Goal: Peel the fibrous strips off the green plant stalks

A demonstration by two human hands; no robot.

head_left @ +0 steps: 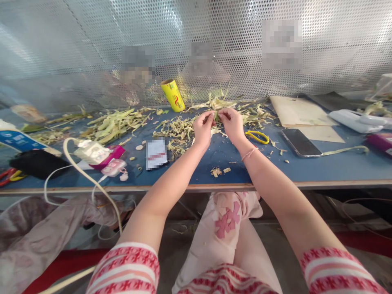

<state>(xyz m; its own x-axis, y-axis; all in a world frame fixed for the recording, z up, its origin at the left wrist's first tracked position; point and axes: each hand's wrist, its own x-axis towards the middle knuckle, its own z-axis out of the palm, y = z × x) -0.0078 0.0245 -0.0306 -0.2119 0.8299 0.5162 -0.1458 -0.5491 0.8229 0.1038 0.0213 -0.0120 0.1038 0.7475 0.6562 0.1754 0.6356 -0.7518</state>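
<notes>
Pink trousers with a flower patch [228, 216] and striped red-and-white sleeves [125, 267] fill the nearest part of the view, below the table edge [214, 188]. Both bare forearms reach up from there over the blue table [337, 167].

On the near strip of the table lie a few pale scraps [218, 171] between the arms. Left of them sits a small card [156, 154], and further left a pink charger [113, 166] with a white cable [76, 167] looping off the edge, beside a black pouch [38, 163]. To the right, a dark phone [301, 143] lies flat, and yellow scissors [257, 136] lie just beside the right wrist, which wears a thin red string.

Further in, the left hand [202, 130] and right hand [232, 124] meet almost fingertip to fingertip. Each pinches one end of a thin green husk strip [216, 117] between thumb and forefinger, the other fingers curled in. The strip is held just above the table, over the far middle, in the midst of a loose husk pile [177, 130] that spreads left and right of the hands.

Left of that lies a second heap of longer green leaves [116, 122]. Right of the hands a tan paper sheet [301, 112] lies flat, with a white device [357, 120] beyond it at the far right.

At the far edge a yellow roll [173, 95] leans against the perforated metal screen [76, 49], which closes off the back of the table.
</notes>
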